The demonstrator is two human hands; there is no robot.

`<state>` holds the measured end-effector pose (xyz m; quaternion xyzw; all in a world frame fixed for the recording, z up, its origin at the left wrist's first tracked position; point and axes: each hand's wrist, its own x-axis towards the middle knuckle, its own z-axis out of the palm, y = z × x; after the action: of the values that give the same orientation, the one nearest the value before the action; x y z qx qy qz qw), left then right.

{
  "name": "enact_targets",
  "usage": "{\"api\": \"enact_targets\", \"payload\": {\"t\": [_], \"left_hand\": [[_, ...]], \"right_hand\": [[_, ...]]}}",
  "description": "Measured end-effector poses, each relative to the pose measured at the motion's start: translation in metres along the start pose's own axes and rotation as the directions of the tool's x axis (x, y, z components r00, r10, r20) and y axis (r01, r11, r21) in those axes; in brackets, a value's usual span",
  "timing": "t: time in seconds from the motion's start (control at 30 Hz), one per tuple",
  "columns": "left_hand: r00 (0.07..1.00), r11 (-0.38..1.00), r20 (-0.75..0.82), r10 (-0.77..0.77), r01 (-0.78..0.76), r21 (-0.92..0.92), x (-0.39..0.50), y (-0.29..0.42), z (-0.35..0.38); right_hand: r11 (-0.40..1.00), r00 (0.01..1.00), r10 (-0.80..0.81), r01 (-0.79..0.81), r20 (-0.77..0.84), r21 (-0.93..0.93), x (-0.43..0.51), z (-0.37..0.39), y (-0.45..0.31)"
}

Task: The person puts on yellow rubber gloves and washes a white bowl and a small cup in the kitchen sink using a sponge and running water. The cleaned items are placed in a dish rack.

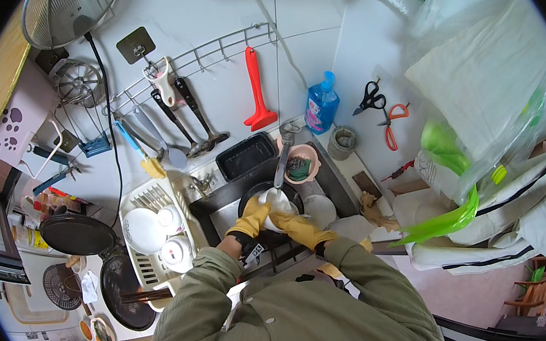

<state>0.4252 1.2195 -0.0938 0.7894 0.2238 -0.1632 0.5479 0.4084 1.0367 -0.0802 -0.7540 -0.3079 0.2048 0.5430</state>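
Both my hands wear yellow rubber gloves and meet over the sink (pixel 215 217). Between them, under the metal faucet (pixel 287 153), is a white bowl (pixel 281 201). My left hand (pixel 252 219) grips its left side, while my right hand (pixel 301 228) is closed on its near right side; the gloves hide part of the bowl. Below it sits a black pan (pixel 250 193), partly covered by my hands. A whitish plate (pixel 321 209) lies to the right of my right hand.
Left of the sink stands a cream dish rack (pixel 140 264) with white bowls (pixel 177 254). Behind are a black rectangular basin (pixel 246 157), a pink strainer bowl (pixel 312 153) holding scrubbers, and a blue soap bottle (pixel 321 107). An open electric griddle (pixel 125 293) lies farther left.
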Motion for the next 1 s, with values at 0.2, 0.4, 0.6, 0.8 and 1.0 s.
{"api": "enact_targets", "payload": {"t": [0.2,0.4,0.6,0.8,1.0], "left_hand": [[0.987,0.991,-0.14,0.077,-0.061,0.115,-0.021,0.027,-0.004],[0.996,0.987,-0.052,-0.072,0.064,-0.145,-0.006,0.016,-0.002],[0.99,0.992,-0.063,0.123,-0.121,0.037,-0.01,0.015,-0.002],[0.952,0.982,-0.244,0.185,-0.189,0.008,-0.026,0.015,0.005],[0.891,0.892,-0.097,0.444,-0.429,0.143,-0.012,-0.01,-0.007]], "right_hand": [[0.993,0.998,0.067,-0.065,0.015,-0.103,-0.001,-0.002,-0.007],[0.981,0.986,-0.168,0.168,0.011,-0.092,0.007,-0.007,-0.006],[0.955,0.991,-0.063,0.093,0.115,-0.282,0.003,-0.004,0.007],[0.956,0.979,0.18,-0.198,0.1,0.215,0.007,0.001,-0.005],[0.767,0.92,-0.374,0.379,0.12,-0.518,0.0,0.013,0.009]]}}
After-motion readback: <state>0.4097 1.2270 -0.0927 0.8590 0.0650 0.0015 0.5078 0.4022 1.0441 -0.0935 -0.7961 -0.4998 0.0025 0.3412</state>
